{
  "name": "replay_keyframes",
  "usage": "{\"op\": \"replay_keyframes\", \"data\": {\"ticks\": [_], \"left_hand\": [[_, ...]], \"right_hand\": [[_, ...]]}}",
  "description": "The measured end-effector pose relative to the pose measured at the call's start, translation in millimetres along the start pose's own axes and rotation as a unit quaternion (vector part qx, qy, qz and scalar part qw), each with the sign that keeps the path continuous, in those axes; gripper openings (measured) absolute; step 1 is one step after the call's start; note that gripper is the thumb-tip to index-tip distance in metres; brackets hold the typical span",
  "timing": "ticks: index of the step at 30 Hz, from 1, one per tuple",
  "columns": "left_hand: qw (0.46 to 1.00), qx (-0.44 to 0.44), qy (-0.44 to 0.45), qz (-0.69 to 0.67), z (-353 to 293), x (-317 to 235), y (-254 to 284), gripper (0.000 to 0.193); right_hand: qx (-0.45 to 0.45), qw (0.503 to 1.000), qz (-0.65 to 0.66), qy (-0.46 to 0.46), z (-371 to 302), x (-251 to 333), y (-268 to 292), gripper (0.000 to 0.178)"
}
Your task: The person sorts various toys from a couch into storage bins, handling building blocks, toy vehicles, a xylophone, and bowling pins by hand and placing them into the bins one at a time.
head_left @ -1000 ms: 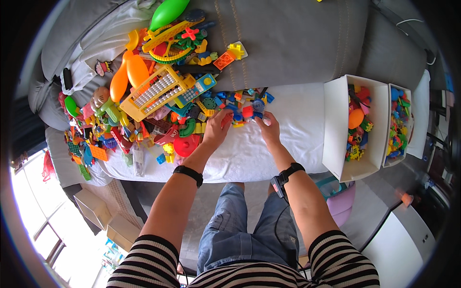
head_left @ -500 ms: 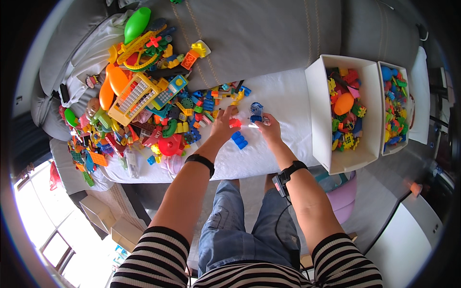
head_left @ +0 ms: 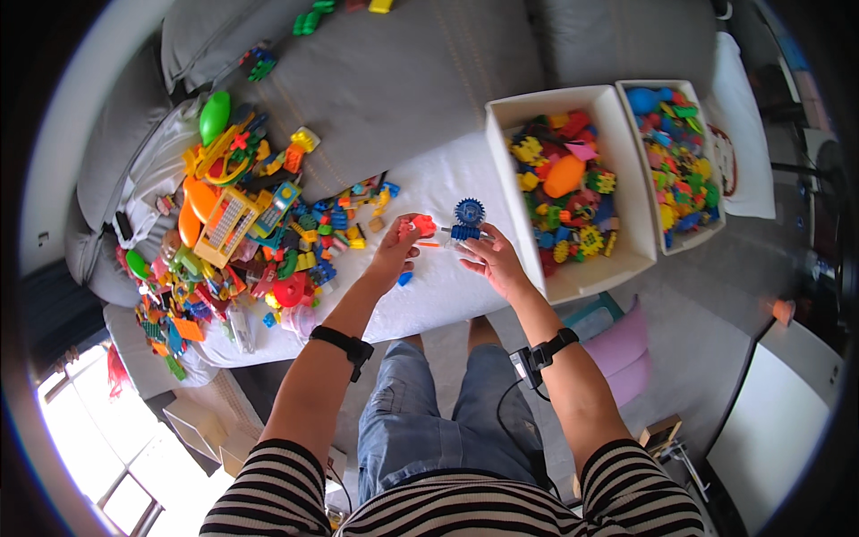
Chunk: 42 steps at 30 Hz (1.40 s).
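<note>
My left hand (head_left: 394, 254) is closed on a small red plastic piece (head_left: 424, 225), its fingers pinching the piece's left side. Close by on the right, my right hand (head_left: 494, 259) holds a dark blue ridged toy part (head_left: 464, 233) between thumb and fingers, and the other fingers spread below. A round blue toothed gear (head_left: 469, 211) stands just above that part; whether they are joined I cannot tell. Between the hands lies a thin orange strip (head_left: 429, 244) by something clear. Beside my left hand, a blue block (head_left: 404, 279) rests on the white sheet.
A large heap of mixed toys (head_left: 242, 242) covers the left of the sheet (head_left: 429, 179). To the right stand a white bin (head_left: 592, 285) and a second white bin (head_left: 698, 240), both filled with colourful pieces. A grey sofa back (head_left: 394, 80) runs behind.
The view has swung right, so the bins sit nearer the middle. My left hand has taken hold of the red piece. The blue part remains in my right hand.
</note>
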<state>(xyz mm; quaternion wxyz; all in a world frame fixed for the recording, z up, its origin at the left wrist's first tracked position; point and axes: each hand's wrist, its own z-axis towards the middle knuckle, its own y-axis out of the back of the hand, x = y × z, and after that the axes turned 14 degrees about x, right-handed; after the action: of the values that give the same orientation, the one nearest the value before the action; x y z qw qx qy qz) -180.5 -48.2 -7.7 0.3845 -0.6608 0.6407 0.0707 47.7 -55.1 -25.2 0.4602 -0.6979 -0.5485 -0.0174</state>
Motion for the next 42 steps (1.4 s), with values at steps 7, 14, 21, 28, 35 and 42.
{"op": "replay_keyframes", "data": {"ticks": [7, 14, 21, 28, 35, 42], "left_hand": [[0.988, 0.136, -0.035, -0.063, 42.0, -44.3, -106.7, 0.027], [0.986, 0.137, -0.042, -0.082, 99.5, -43.4, -163.6, 0.052], [0.992, 0.068, -0.068, 0.080, 62.0, -20.8, -124.3, 0.061], [0.862, -0.186, -0.173, 0.439, 8.2, 97.2, -2.5, 0.049], [0.746, -0.170, 0.007, 0.644, -9.6, 130.6, 28.0, 0.056], [0.726, -0.029, -0.008, 0.687, 10.7, 127.3, 55.7, 0.063]], "right_hand": [[-0.075, 0.990, 0.062, 0.106, -47.3, 40.2, 44.7, 0.040], [-0.153, 0.939, 0.160, 0.264, -58.9, 51.2, 86.4, 0.041], [-0.167, 0.975, 0.005, 0.145, -62.2, 33.8, 61.8, 0.035], [0.026, 0.967, -0.252, -0.004, -9.3, -19.5, 2.3, 0.036], [-0.026, 0.670, -0.741, 0.017, 42.0, -99.0, -13.3, 0.063], [-0.079, 0.492, -0.866, 0.031, 80.9, -103.9, 27.3, 0.014]]}}
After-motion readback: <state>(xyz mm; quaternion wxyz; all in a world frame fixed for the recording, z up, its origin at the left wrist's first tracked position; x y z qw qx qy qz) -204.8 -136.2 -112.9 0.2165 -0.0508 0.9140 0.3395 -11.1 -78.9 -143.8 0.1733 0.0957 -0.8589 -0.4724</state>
